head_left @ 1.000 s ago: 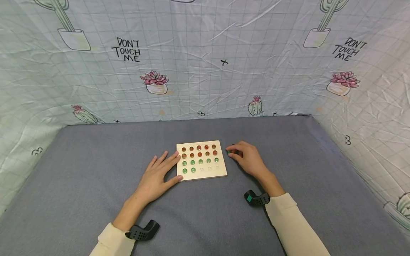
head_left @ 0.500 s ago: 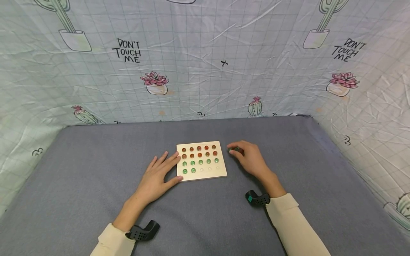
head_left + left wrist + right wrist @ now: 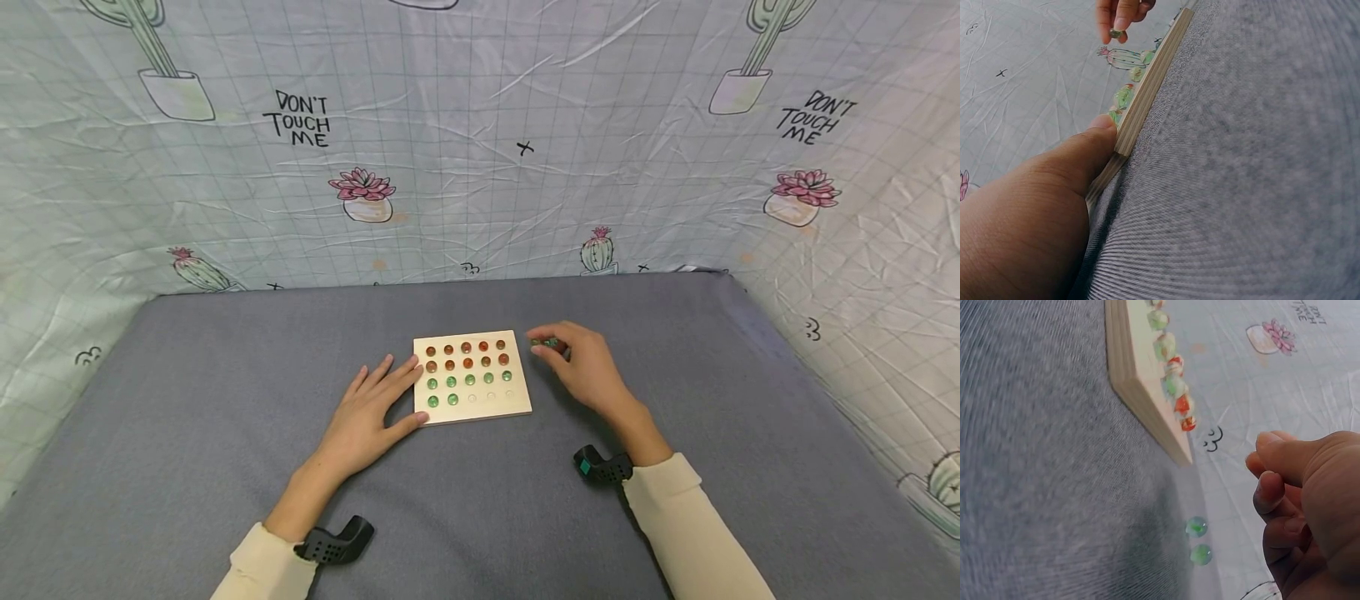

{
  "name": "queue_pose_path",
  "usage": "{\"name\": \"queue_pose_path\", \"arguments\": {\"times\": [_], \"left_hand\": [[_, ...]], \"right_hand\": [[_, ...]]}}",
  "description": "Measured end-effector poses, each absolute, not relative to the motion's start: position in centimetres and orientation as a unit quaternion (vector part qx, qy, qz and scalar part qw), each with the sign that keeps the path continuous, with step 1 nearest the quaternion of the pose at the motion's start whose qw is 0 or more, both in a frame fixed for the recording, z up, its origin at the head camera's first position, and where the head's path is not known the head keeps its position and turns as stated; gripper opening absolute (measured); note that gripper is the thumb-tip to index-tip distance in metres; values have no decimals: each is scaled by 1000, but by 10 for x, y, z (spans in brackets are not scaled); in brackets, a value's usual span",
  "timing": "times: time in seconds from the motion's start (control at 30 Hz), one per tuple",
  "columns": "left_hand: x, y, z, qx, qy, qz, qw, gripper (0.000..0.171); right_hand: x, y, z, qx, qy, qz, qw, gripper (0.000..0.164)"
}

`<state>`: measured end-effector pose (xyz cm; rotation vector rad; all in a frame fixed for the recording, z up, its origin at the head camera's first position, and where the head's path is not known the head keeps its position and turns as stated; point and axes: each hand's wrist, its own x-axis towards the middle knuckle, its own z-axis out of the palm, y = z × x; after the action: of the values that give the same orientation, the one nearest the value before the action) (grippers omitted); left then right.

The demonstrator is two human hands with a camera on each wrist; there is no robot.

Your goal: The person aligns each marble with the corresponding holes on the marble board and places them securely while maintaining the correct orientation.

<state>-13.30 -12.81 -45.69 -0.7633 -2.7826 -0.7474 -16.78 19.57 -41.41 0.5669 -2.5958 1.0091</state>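
In the head view, a pale wooden board (image 3: 480, 408) lies flat, holding rows of red-orange marbles (image 3: 467, 362) above rows of green marbles (image 3: 470, 380). Three bare hollows show at the right of its bottom row. My left hand (image 3: 363, 425) is spread, its fingertips and thumb touching the board's left edge. Right of the board, my right hand (image 3: 585, 367) pinches a green marble (image 3: 1115, 33) between thumb and finger, raised off the cloth as the left wrist view shows. Two loose green marbles (image 3: 1196, 526) lie on the cloth below that hand in the right wrist view.
Grey cloth (image 3: 480, 508) covers the table under the board. A cactus-printed sheet (image 3: 465, 167) hangs behind and along the sides. Black wrist mounts (image 3: 333, 542) sit on both wrists.
My right hand has lifted slightly from the cloth with the pinched marble, its fingertips moving up and a little left. My left hand and the board have stayed put.
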Motion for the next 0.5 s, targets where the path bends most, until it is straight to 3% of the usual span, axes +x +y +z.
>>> {"name": "queue_pose_path", "arguments": {"times": [0.5], "left_hand": [[-133,-129,-458,-256,-930,-251,83,70]], "right_hand": [[-162,184,-406,237,-890,361,146,19]]}}
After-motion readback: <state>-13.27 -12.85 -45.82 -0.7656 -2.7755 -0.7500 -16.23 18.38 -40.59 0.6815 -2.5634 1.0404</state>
